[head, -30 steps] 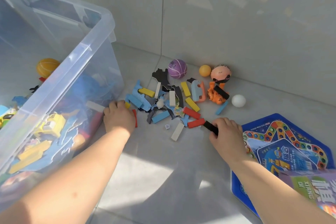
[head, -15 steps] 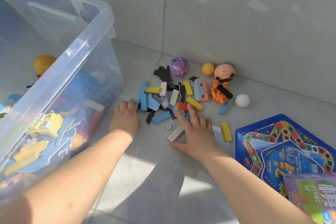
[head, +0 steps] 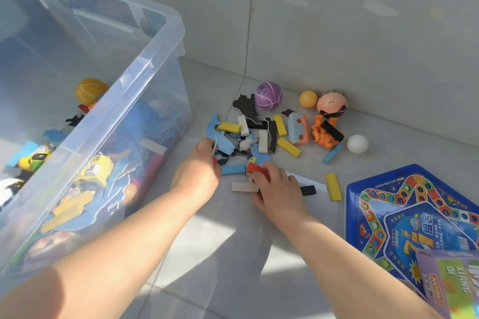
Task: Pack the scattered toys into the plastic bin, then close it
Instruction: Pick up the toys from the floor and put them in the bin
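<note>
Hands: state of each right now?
Left hand: closed on small pieces, can't tell which.
Right hand: closing on red block.

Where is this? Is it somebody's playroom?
Probably a corner of a home, maybe a play area. Toys lie on a pale tiled floor against a tiled wall: a purple ball, a blue board game, and a clear plastic bin half full.

A pale grey tiled floor (head: 233,261) meets a glossy grey tiled wall (head: 363,33) along the far edge. Patches of sunlight lie on the floor tiles, and the wall carries faint, blurred reflections, perhaps of a window.
</note>
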`<state>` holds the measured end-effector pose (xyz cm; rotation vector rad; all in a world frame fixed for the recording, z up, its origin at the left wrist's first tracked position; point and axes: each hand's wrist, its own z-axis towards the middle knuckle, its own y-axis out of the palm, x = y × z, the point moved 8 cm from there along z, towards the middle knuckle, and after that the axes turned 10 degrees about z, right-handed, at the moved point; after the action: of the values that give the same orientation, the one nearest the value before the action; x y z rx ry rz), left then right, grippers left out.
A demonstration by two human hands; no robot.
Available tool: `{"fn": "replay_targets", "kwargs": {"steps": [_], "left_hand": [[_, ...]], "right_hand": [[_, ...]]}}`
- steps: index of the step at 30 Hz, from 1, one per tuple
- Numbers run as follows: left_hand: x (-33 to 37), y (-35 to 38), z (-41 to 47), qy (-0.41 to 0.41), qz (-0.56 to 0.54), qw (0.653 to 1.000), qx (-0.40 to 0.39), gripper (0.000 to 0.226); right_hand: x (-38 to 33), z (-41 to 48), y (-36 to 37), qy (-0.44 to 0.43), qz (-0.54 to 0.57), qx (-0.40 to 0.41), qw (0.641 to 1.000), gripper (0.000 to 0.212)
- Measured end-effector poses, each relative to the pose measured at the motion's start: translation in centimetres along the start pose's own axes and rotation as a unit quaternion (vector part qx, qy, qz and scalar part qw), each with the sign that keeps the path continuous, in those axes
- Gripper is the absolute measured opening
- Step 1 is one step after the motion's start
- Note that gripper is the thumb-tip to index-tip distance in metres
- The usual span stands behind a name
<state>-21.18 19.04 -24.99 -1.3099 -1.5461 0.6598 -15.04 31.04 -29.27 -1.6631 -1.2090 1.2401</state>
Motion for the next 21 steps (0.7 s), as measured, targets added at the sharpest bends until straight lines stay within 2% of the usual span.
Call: {"fn": "replay_targets", "kwargs": {"steps": [1,4,8,10,13,16,21], "left_hand": [[1.0,-1.3,-0.7,0.026,-0.009,0.999,0.016,0.034],[3.7,-5.7,-2.9,0.076,-0.017,0.995,0.066,0.033],[5.3,-12.2,-6.6,0.152,-0.033,0.976,0.153,0.026],[4.7,-15.4,-7.9,0.159,-0.02,0.965,0.209,0.025],[2.1,-19.1,-8.7,0.119,0.016,0.953,0.277,0.027],[-1.7,-21.2,-8.7,0.049,0.057,0.949,0.305,0.029],[-8.8,-20.2,-7.3,-0.064,0.147,0.959,0.235,0.031]], "right_hand": [[0.0,0.1,-0.2,0.018,0.039,-0.01,0.999,0.045],[0.0,0.1,0.1,0.029,0.053,-0.099,0.993,0.045],[-1.1,-0.1,-0.1,0.017,0.012,-0.137,0.99,0.045],[-1.5,-0.3,0.0,0.017,0.002,-0.148,0.989,0.049],[-1.8,-0.7,0.2,0.019,0.006,-0.158,0.987,0.05],[-1.9,-1.5,0.5,0.03,0.013,-0.16,0.987,0.047],[-1.5,-2.1,-1.1,0.088,0.119,-0.089,0.985,0.037]]}}
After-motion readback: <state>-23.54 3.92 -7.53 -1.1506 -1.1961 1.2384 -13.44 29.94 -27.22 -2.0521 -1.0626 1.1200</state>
